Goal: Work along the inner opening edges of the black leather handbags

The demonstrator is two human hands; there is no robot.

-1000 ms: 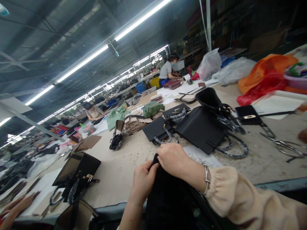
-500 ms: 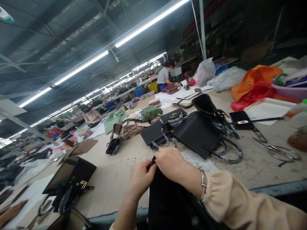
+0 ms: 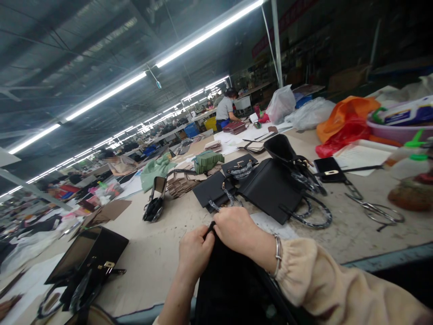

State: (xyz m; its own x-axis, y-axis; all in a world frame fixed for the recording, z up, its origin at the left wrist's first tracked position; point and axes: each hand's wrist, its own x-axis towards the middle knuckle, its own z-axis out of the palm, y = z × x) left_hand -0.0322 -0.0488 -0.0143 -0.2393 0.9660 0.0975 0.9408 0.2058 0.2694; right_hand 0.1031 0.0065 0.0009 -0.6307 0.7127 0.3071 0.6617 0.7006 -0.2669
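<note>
1. closely pinched, the grip of the left hand (image 3: 194, 250) is closed, thumb and fingers pressed on the upper tip of a black piece (image 3: 230, 289).
2. just to its right, the right hand (image 3: 235, 228) has its grip curled closed over the same tip, the two hands nearly touching; its wrist wears a silver bracelet (image 3: 278, 255) below a gathered cream sleeve (image 3: 314, 271).
3. the black piece is at the near middle, partly before the near edge of the worktop (image 3: 158, 257), its lower part running out of view.
4. beyond the hands, a large black bag (image 3: 270, 192) lies on the worktop, handles to the right; scissors (image 3: 382, 211) rest farther right.
5. at near left sits a black bag with a gold clasp (image 3: 108, 265).
6. farther off, a green bundle (image 3: 208, 161) rests on stacked tan pieces (image 3: 182, 184).
7. at far right, an orange bag (image 3: 350, 113) lies beside a purple basin (image 3: 395, 132); a person in a grey shirt (image 3: 223, 109) bends over the far end.
</note>
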